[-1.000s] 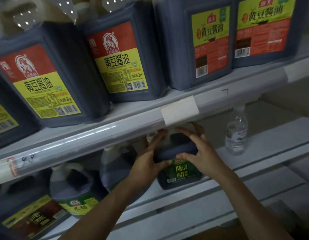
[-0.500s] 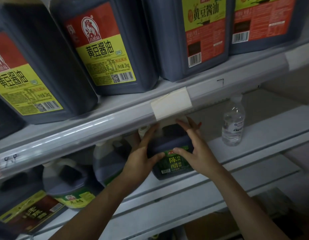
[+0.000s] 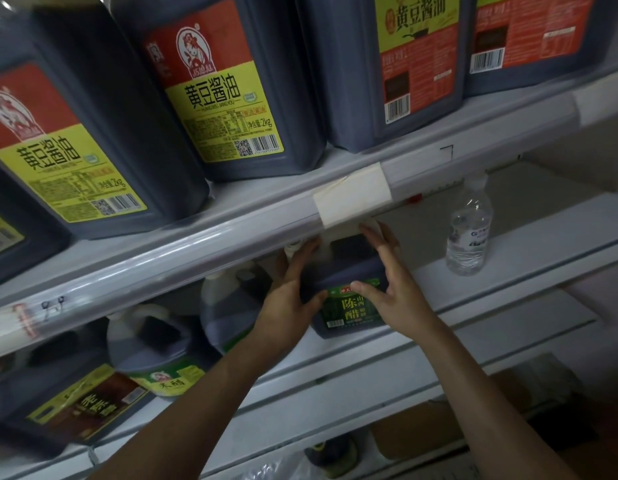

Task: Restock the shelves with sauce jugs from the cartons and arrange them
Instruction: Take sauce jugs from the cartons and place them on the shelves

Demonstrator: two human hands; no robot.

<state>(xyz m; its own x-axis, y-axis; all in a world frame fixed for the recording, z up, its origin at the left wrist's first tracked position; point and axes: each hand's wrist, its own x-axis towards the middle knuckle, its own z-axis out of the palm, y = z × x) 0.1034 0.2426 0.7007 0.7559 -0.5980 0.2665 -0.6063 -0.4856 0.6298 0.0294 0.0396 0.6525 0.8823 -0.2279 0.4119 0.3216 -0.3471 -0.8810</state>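
head view, camera nearer and tipped up vs a second ago, top-shelf jugs [image 3: 231, 98] larger in frame. green-label jug [image 3: 349, 299] same spot on middle shelf [image 3: 508, 271], under the price strip, just right of two other jugs. left hand [image 3: 286, 299] still cupping its left side, fingers up the shoulder, thumb on front. right hand [image 3: 394, 292] still on right side, fingers spread, thumb on label. water bottle [image 3: 468, 233] well right, unmoved.

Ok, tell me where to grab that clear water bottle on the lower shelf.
Grip the water bottle round its middle, coming from the front right. It stands upright near the shelf's front edge, its right side open; the upper shelf rail overhangs its cap, so a top grab looks cramped.
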